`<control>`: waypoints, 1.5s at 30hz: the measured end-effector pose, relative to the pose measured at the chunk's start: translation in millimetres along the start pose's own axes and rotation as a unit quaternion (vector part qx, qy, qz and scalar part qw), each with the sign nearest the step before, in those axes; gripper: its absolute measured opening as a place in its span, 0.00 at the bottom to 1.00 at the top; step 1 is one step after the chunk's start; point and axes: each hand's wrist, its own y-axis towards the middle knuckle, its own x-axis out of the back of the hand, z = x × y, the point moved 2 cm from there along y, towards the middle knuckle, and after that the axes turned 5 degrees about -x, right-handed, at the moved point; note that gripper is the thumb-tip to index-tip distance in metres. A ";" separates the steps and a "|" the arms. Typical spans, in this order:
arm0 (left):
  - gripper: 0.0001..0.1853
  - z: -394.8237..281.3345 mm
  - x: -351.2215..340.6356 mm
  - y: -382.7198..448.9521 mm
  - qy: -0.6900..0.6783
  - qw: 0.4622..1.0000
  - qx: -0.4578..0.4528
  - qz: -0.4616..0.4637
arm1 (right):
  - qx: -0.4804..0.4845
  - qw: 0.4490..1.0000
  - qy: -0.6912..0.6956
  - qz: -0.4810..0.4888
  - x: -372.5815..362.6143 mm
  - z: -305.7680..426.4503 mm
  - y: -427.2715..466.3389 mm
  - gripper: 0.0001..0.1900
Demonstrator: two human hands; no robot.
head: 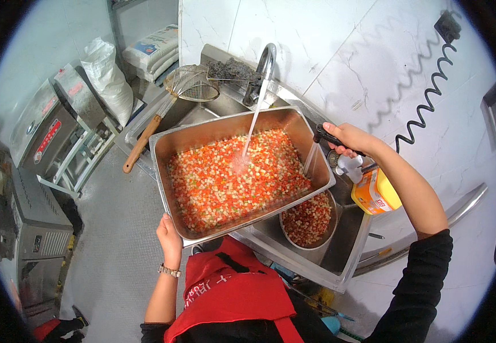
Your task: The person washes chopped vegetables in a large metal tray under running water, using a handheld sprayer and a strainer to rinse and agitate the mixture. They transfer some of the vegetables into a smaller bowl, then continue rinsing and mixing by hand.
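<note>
A deep rectangular stainless-steel pan (226, 121) rests across the sink, full of diced red, orange and pale vegetables (230, 184) with a few green bits. Water runs from the curved faucet (269, 55) into the middle of the dice. My left hand (170, 238) grips the pan's near left corner, thumb over the rim. In my right hand (348, 139) is a black spray nozzle (327, 133), held over the pan's right end. Thin jets from it fall inside that end. Below the pan's right side, a round metal bowl (334, 218) with more diced vegetables stands in the sink basin.
A wire skimmer (192, 83) with a wooden handle lies across the sink's left side. Dark scouring pads (233, 69) sit behind it. Right of the sink are a yellow-orange container (372, 193) and a coiled black hose (423, 109). Metal machines (44, 244) stand at left.
</note>
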 end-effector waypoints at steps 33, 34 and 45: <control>0.21 0.7 0.7 -6.0 0.002 1.000 -0.008 -0.004 | 0.221 0.975 0.010 0.028 -52.8 95.7 -12.7 0.31; 0.21 2.5 1.2 -5.7 0.020 1.000 -0.002 -0.009 | 0.211 0.977 0.012 0.013 -49.5 98.1 -11.5 0.32; 0.23 4.3 5.4 -7.5 0.016 1.000 0.002 -0.002 | 0.152 0.988 -0.026 -0.004 -34.5 63.9 -9.5 0.31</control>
